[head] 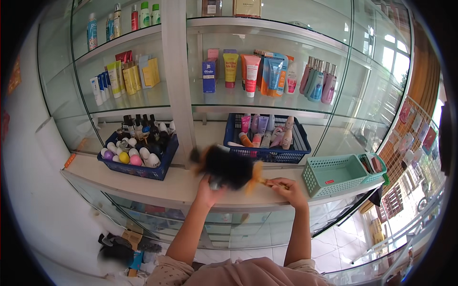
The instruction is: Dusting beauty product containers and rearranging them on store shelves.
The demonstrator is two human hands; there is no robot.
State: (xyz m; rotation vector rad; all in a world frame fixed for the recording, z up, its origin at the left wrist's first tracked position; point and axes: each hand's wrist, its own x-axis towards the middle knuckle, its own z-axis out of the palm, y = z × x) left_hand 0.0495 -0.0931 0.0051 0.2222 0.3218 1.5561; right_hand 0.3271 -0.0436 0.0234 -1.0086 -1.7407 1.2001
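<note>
My right hand [288,192] grips the thin handle of a feather duster [230,168], whose black and orange feathers are blurred. The feathers lie over my left hand [208,195], which holds a small pale item [214,185], mostly hidden and too blurred to name. Both hands are above the front of a cream counter [175,191]. Behind the duster stands a dark blue plastic basket [266,156] with tubes and small bottles inside. To the left, another blue basket [134,169] holds roll-on bottles with white and coloured caps.
A mint green basket [334,175] sits at the counter's right end, beside a smaller one [375,175] with small packets. Glass shelves [257,103] above carry tubes, boxes and bottles. A metal upright [177,71] divides the case. Bags and boxes [132,250] lie on the floor at left.
</note>
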